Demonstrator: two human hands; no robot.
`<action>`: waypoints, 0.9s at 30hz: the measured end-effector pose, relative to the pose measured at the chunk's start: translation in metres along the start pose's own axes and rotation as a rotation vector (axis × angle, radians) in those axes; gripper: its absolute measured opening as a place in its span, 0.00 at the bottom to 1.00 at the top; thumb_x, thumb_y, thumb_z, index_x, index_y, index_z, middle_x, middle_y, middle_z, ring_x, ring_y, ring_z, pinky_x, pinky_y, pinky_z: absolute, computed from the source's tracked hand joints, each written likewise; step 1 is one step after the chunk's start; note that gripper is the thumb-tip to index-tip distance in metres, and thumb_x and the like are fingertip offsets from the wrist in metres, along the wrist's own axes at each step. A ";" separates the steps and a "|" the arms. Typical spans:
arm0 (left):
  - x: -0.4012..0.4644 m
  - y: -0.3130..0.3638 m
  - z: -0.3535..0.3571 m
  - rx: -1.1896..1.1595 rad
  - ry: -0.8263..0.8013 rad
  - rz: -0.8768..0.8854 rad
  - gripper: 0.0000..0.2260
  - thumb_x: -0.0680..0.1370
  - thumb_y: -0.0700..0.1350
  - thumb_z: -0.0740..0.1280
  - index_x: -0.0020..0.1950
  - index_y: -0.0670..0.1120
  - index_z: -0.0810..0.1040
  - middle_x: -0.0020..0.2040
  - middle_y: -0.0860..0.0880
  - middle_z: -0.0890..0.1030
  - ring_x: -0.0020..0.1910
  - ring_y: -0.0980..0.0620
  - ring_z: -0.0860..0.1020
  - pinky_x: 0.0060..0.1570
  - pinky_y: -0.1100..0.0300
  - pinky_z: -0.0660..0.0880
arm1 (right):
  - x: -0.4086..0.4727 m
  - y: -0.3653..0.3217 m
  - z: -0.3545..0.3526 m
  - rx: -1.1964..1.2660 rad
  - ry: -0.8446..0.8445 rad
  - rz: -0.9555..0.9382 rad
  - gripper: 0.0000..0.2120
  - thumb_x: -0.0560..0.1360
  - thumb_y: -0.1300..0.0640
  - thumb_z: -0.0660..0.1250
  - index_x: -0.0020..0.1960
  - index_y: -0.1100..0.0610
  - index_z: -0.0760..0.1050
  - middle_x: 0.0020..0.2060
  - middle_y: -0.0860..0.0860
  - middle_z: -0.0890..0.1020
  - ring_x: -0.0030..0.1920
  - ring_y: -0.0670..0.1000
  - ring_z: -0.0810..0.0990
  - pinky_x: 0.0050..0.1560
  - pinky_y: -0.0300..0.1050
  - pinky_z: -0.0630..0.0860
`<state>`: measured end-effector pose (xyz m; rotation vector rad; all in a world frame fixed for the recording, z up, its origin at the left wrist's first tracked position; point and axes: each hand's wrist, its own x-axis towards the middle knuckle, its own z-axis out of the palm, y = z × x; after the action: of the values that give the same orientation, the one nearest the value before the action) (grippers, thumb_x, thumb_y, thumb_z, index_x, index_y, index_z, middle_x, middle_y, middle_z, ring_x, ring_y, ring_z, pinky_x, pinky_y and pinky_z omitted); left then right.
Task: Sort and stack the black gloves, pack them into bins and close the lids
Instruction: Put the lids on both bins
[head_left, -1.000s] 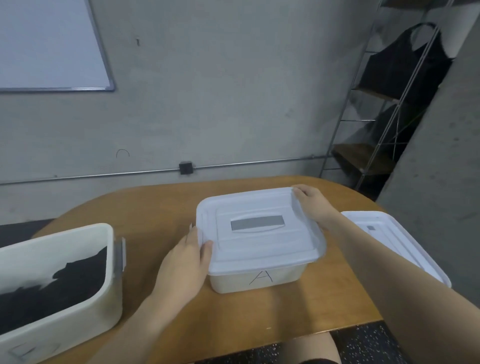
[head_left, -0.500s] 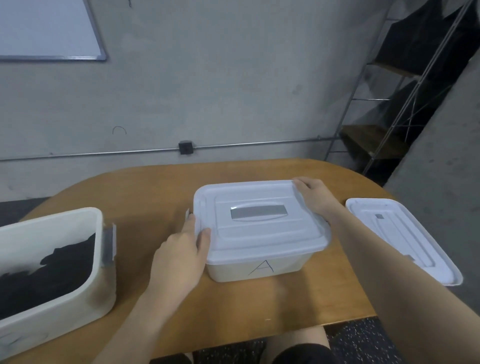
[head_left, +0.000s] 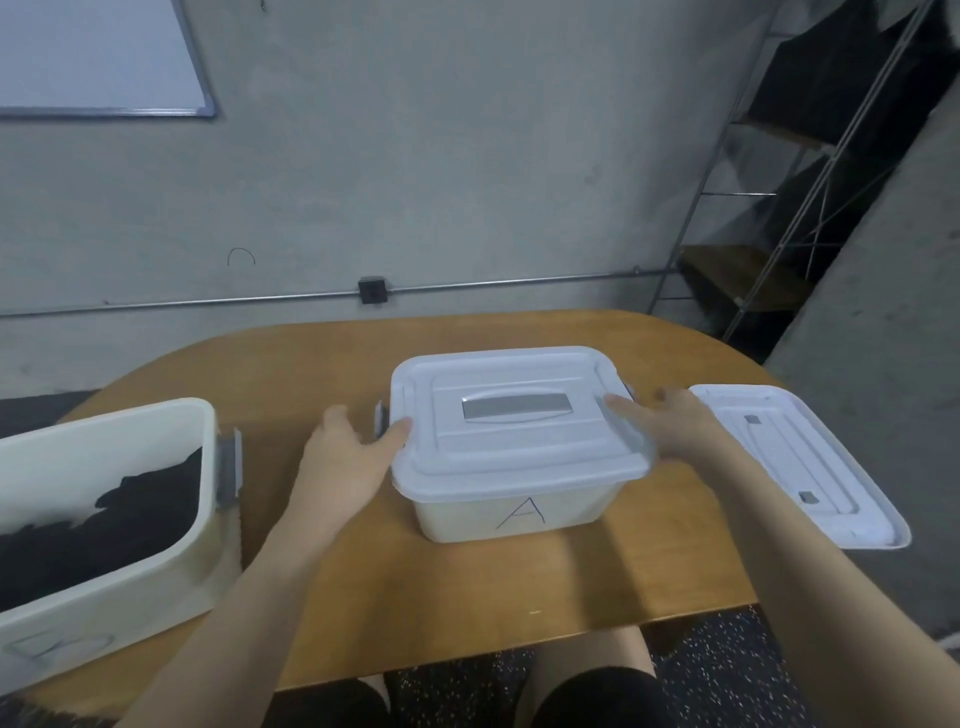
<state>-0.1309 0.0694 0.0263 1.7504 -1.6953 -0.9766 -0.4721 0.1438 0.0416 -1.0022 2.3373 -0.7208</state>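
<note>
The left hand (head_left: 348, 457) and right hand (head_left: 670, 426) lie open-fingered against opposite ends of the lid (head_left: 514, 415) on bin A (head_left: 519, 512) at counter (head_left: 467, 587) centre, apparently to seat it, while black gloves (head_left: 104, 525) fill the uncovered bin (head_left: 104, 603) at the left edge and its spare lid (head_left: 800, 462) waits at the right edge.

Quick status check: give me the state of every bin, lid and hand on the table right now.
Bin A: lid on.
Lid on bin A: seated flat; side latches apparently not yet up.
Left bin: open, black gloves inside.
Spare lid: loose on table, right.
Left hand: open, at lid's left edge.
Right hand: open, at lid's right edge.
</note>
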 end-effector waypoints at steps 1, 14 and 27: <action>0.000 -0.001 0.003 -0.140 -0.056 -0.085 0.33 0.77 0.64 0.69 0.73 0.42 0.72 0.63 0.45 0.80 0.60 0.45 0.80 0.60 0.48 0.77 | -0.009 0.008 0.003 0.087 -0.066 0.027 0.34 0.75 0.35 0.69 0.68 0.60 0.74 0.58 0.53 0.82 0.55 0.53 0.81 0.47 0.46 0.78; -0.007 0.003 0.023 -0.491 -0.201 -0.170 0.14 0.83 0.53 0.63 0.55 0.45 0.84 0.53 0.45 0.87 0.57 0.44 0.84 0.65 0.44 0.77 | -0.027 0.024 0.034 0.293 0.188 -0.254 0.17 0.81 0.46 0.65 0.67 0.49 0.78 0.49 0.42 0.83 0.52 0.48 0.81 0.50 0.48 0.78; -0.021 0.002 0.031 -0.545 -0.168 -0.046 0.09 0.83 0.50 0.66 0.61 0.51 0.81 0.53 0.55 0.87 0.52 0.56 0.85 0.48 0.61 0.78 | -0.028 0.021 0.032 0.215 0.215 -0.238 0.22 0.80 0.43 0.64 0.70 0.50 0.77 0.53 0.46 0.84 0.53 0.51 0.81 0.53 0.52 0.79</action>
<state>-0.1560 0.0936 0.0119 1.3781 -1.3122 -1.4760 -0.4458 0.1684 0.0105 -1.1652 2.2747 -1.1988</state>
